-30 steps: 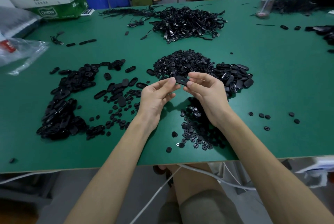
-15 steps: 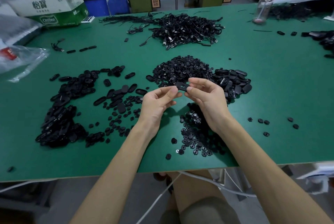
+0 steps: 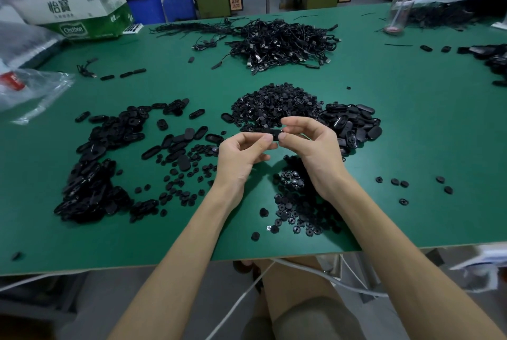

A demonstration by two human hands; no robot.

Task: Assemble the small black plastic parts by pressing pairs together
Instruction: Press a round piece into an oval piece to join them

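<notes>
Above the green table [image 3: 411, 134], both hands hold one small black oval plastic part [image 3: 272, 133] between them. My left hand [image 3: 241, 156] pinches its left end with thumb and forefinger. My right hand [image 3: 312, 145] pinches its right end, fingers curled over it. Beyond the hands lies a heap of small round black parts [image 3: 274, 103]. A heap of black oval shells [image 3: 354, 123] sits to its right. More round parts [image 3: 299, 202] are spread under my right wrist. Oval parts [image 3: 101, 164] cover the table's left side.
A tangle of black cables [image 3: 277, 43] lies at the table's far middle. A green and white carton [image 3: 79, 13] and clear plastic bags [image 3: 30, 87] stand at the far left. A clear bottle [image 3: 397, 7] stands far right. A few loose round parts [image 3: 406, 184] lie right of my right arm.
The view has tilted slightly, so the table sits lower in the frame. Both hands keep hold of the same black part, fingers pressed closer around it.
</notes>
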